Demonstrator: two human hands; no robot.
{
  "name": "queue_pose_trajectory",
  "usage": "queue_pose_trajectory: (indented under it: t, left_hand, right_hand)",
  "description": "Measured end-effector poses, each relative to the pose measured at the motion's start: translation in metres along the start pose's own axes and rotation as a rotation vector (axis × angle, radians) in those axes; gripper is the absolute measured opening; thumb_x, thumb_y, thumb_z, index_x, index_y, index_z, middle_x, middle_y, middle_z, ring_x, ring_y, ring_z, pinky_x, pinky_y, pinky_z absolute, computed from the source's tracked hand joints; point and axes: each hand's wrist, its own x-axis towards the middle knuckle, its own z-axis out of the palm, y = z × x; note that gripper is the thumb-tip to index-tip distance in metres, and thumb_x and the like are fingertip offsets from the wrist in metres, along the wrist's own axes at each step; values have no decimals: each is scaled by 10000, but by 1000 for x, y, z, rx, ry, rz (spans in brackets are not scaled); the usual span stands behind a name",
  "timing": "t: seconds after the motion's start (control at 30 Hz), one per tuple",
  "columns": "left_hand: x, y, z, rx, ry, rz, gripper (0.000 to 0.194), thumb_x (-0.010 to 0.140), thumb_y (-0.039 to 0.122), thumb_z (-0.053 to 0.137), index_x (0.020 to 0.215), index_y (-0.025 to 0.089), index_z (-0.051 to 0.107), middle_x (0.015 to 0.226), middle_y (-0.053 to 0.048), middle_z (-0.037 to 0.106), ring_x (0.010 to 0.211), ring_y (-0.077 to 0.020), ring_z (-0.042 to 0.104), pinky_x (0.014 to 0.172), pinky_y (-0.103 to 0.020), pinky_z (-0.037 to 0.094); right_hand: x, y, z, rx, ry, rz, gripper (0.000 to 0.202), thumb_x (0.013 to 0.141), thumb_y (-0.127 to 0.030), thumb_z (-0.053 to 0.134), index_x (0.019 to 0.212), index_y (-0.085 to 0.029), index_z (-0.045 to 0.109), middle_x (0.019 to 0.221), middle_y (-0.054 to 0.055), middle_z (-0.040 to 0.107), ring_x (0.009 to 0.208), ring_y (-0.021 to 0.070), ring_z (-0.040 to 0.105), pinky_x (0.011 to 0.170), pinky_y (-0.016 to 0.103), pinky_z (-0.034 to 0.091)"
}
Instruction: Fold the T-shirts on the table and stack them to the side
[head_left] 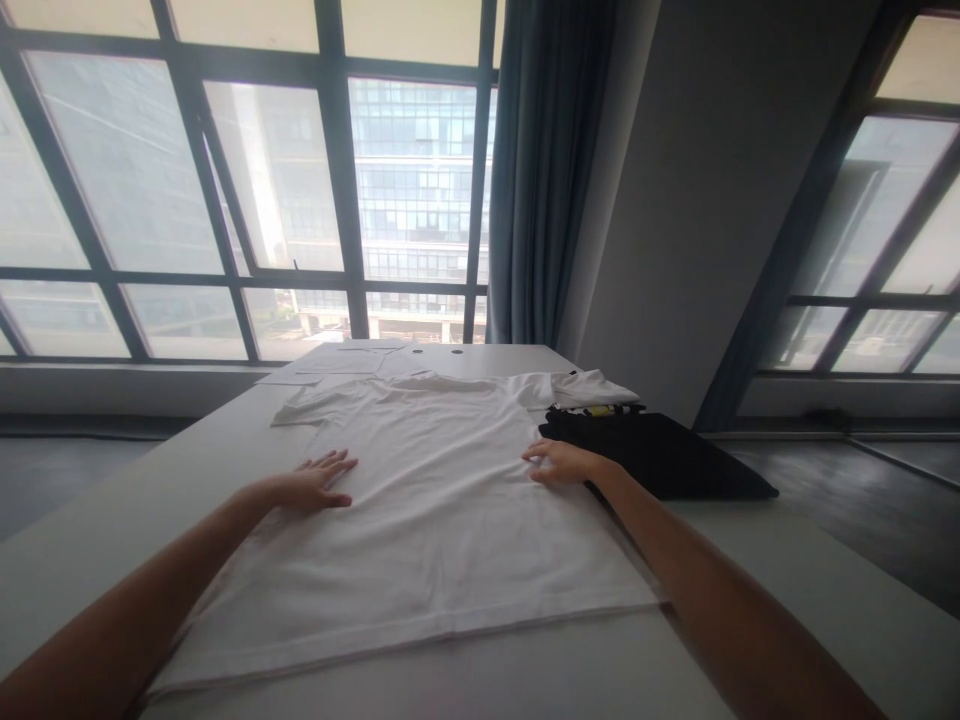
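Note:
A white T-shirt (pixel 442 520) lies spread out on the white table, its bottom hem toward me and its collar and sleeves at the far end. Soft creases run across its front. My left hand (pixel 319 482) rests on the shirt's left side, fingers spread and pointing to the right. On the opposite side my right hand (pixel 561 463) touches the cloth near the right edge, its fingers stretched out and slightly bent. Neither hand grips anything.
A dark folded cloth (pixel 660 455) lies on the table (pixel 810 560) to the right, beside the shirt. Sheets of white paper (pixel 345 362) are at the far left. Beyond stand large windows (pixel 412 180), a blue-grey curtain (pixel 540 190) and a grey column (pixel 690 200).

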Motion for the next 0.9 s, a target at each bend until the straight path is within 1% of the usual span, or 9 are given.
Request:
queue_pose_trajectory:
  t: [0.07, 0.13, 0.23, 0.3, 0.4, 0.5, 0.67, 0.8, 0.9]
  left_hand:
    - [0, -2, -8, -6, -34, 22, 1058, 723, 781, 556, 1551, 170, 312, 1620, -192, 191, 1474, -366, 234, 1146, -468, 281]
    - [3, -4, -19, -29, -33, 50, 968, 685, 772, 602, 1457, 199, 482, 1543, -180, 394, 1369, -361, 427, 1068, -423, 388]
    - [15, -9, -38, -72, -17, 63, 725, 718, 760, 561, 1147, 194, 704, 1231, -143, 674, 1085, -309, 637, 885, -353, 491]
    - [27, -18, -47, -95, 14, 17, 660, 771, 752, 485, 972, 174, 732, 1019, -126, 736, 925, -278, 677, 795, -329, 503]
    - [46, -42, -51, -69, 185, -161, 589, 845, 676, 420, 914, 175, 722, 952, -121, 743, 884, -265, 677, 791, -328, 492]
    - [58, -77, -50, -27, 375, -433, 555, 872, 590, 436, 1115, 162, 692, 1224, -175, 669, 1109, -317, 616, 885, -374, 471]
    - [63, -124, -56, -109, 491, -800, 767, 866, 624, 422, 1381, 59, 482, 1434, -273, 473, 1289, -418, 465, 913, -503, 459]
    - [78, -141, -69, -212, 472, -872, 909, 790, 722, 468, 1367, 21, 446, 1362, -281, 535, 1198, -412, 549, 797, -423, 506]
    - [93, -150, -76, -248, 460, -866, 878, 734, 721, 524, 1225, -6, 551, 1237, -291, 607, 1140, -425, 585, 737, -401, 512]
  right_hand:
    - [-1, -2, -12, 1, -65, 32, 536, 725, -335, 752, 1232, -171, 694, 1345, 114, 609, 1222, 262, 569, 1046, 284, 407]
    - [3, -6, -24, -15, -154, 75, 555, 672, -367, 793, 1186, -172, 722, 1250, 109, 665, 1134, 276, 617, 960, 286, 463]
    - [17, -14, -39, -35, -309, 136, 479, 657, -432, 807, 1061, -177, 771, 1043, 79, 737, 984, 253, 669, 828, 268, 502]
    - [32, -16, -46, -26, -337, 189, 471, 663, -468, 807, 1029, -174, 774, 922, 69, 748, 890, 227, 686, 767, 260, 506]
    - [55, -13, -51, -87, -151, 252, 483, 699, -477, 790, 1067, -166, 755, 958, 95, 749, 899, 232, 689, 784, 275, 502]
    - [77, 1, -53, -186, 94, 338, 404, 792, -421, 709, 1115, -180, 731, 1164, 123, 708, 1080, 269, 645, 879, 305, 479]
    - [106, 37, -57, -193, 377, 509, 393, 869, -362, 587, 1205, -176, 674, 1319, 155, 604, 1198, 294, 573, 933, 346, 453]
    - [127, 62, -62, -215, 501, 622, 499, 887, -399, 568, 1321, -153, 574, 1375, 205, 520, 1252, 336, 506, 964, 423, 434]
    - [138, 78, -63, -161, 501, 730, 595, 877, -476, 580, 1356, -128, 523, 1359, 230, 517, 1246, 352, 510, 956, 445, 440]
